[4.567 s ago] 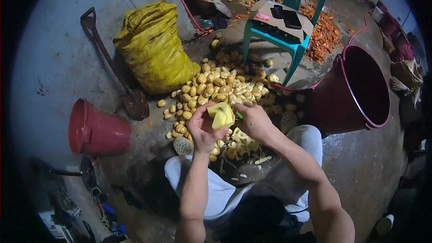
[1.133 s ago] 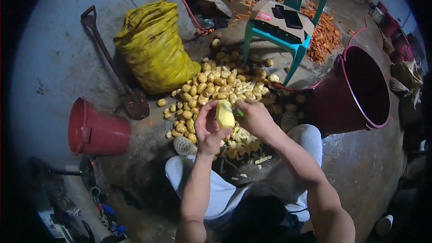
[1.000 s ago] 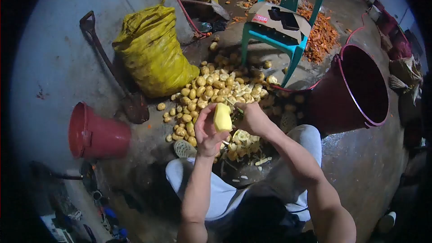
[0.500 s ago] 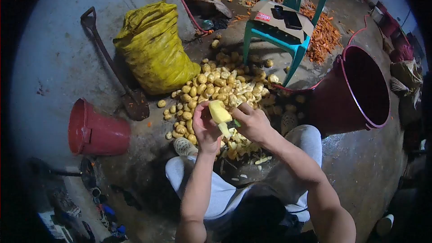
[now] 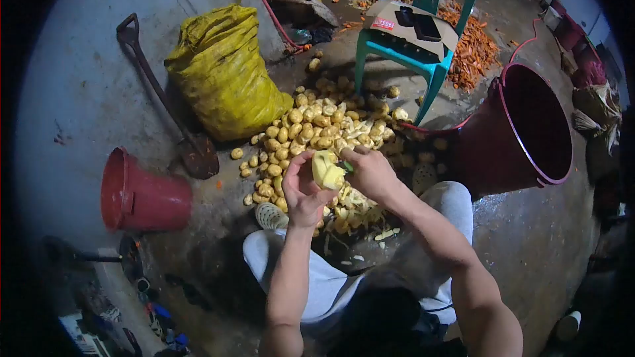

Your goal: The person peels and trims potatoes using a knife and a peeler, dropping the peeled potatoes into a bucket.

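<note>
My left hand (image 5: 305, 188) holds a pale yellow, largely peeled potato (image 5: 327, 170), with fingers and thumb wrapped round its left side. Close by on the right, my right hand (image 5: 372, 173) is closed on a green peeler (image 5: 348, 167); only a small green part shows past the fingers, at the potato's edge. Under both hands, potato peels (image 5: 350, 209) lie heaped on the floor. Beyond them spreads a pile of potatoes (image 5: 311, 129), some with skins on and some pale and bare.
A yellow sack (image 5: 228, 79) stands at the wall beside a shovel (image 5: 159, 86). Left is a red bucket (image 5: 155, 195); right, a large tilted dark-red tub (image 5: 476, 149). A green chair (image 5: 433, 86) carries cardboard and black items. Orange peelings (image 5: 475, 56) lie behind it.
The potato has turned in my left hand, and the strip of peel that hung from its lower end no longer shows. My right hand has shifted slightly at the potato.
</note>
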Demonstrator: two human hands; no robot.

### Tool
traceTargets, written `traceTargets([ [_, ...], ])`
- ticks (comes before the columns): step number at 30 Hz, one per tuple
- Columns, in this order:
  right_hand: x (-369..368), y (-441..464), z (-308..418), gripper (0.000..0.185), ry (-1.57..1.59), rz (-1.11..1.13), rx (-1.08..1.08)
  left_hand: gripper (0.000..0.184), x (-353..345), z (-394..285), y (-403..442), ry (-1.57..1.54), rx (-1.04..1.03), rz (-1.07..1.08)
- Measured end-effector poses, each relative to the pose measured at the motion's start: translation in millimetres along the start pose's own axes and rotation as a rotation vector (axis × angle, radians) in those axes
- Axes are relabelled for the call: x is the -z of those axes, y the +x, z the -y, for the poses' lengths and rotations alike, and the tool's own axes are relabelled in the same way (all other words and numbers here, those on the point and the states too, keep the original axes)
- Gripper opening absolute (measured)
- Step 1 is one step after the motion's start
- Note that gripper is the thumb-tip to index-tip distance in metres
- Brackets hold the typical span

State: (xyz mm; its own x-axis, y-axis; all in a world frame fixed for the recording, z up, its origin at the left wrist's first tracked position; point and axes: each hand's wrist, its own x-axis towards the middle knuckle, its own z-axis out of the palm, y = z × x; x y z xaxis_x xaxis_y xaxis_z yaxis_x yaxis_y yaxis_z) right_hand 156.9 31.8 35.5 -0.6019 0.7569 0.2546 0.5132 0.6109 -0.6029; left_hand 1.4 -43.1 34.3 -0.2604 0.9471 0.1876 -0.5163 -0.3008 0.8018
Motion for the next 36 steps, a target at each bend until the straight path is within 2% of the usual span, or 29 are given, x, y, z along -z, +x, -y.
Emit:
traceTargets([
  [3, -0.6, 1.7, 3.4, 0.034, 0.118, 0.032, -0.031, 0.080, 0.7, -3.4, 2.5, -0.037, 0.012, -0.035],
  [7, 11.2, 4.8, 17.9, 0.034, -0.031, 0.011, -0.150, 0.079, -2.5, -5.1, -2.1, -0.010, 0.001, 0.003],
  [9, 0.8, 8.7, -6.0, 0.043, 0.107, 0.197, -0.245, 0.079, -3.3, -3.2, -5.3, 0.025, 0.004, -0.026],
  [10, -4.0, 7.8, -15.8, 0.051, 0.178, 0.180, -0.208, 0.078, -6.2, -7.7, -3.9, -0.002, 0.000, -0.015],
  [14, -7.4, 1.2, -18.5, 0.058, 0.158, 0.082, -0.089, 0.077, 0.9, -11.0, 4.6, -0.035, -0.025, -0.049],
  [15, -4.1, 1.9, -11.7, 0.058, 0.164, 0.090, -0.085, 0.077, 0.6, -11.6, 4.3, -0.021, -0.030, -0.100],
  [17, 3.6, 4.8, -3.5, 0.053, 0.253, 0.136, -0.214, 0.077, 3.0, -10.3, 3.7, -0.010, -0.040, -0.119],
  [18, 2.5, 2.7, 1.1, 0.037, 0.207, 0.070, -0.143, 0.077, 2.8, -7.8, 4.5, -0.009, -0.052, -0.130],
  [19, 1.3, 0.5, 4.8, 0.037, 0.204, 0.071, -0.142, 0.077, 2.5, -4.6, 5.0, -0.012, -0.053, -0.131],
  [22, -3.3, -4.1, 11.1, 0.032, 0.116, -0.080, 0.104, 0.078, 4.5, -2.2, 5.3, 0.049, -0.097, -0.156],
  [28, 1.8, -9.8, 14.8, 0.032, -0.074, -0.043, 0.096, 0.078, -3.8, -2.7, 4.5, 0.132, -0.117, -0.104],
  [30, -3.8, -4.6, 5.7, 0.033, -0.044, -0.058, 0.061, 0.077, -3.7, -0.3, 3.6, 0.215, -0.138, -0.075],
  [36, -1.5, -2.0, 2.1, 0.035, 0.026, -0.036, -0.031, 0.076, -5.1, -1.9, 6.1, 0.075, -0.072, -0.073],
])
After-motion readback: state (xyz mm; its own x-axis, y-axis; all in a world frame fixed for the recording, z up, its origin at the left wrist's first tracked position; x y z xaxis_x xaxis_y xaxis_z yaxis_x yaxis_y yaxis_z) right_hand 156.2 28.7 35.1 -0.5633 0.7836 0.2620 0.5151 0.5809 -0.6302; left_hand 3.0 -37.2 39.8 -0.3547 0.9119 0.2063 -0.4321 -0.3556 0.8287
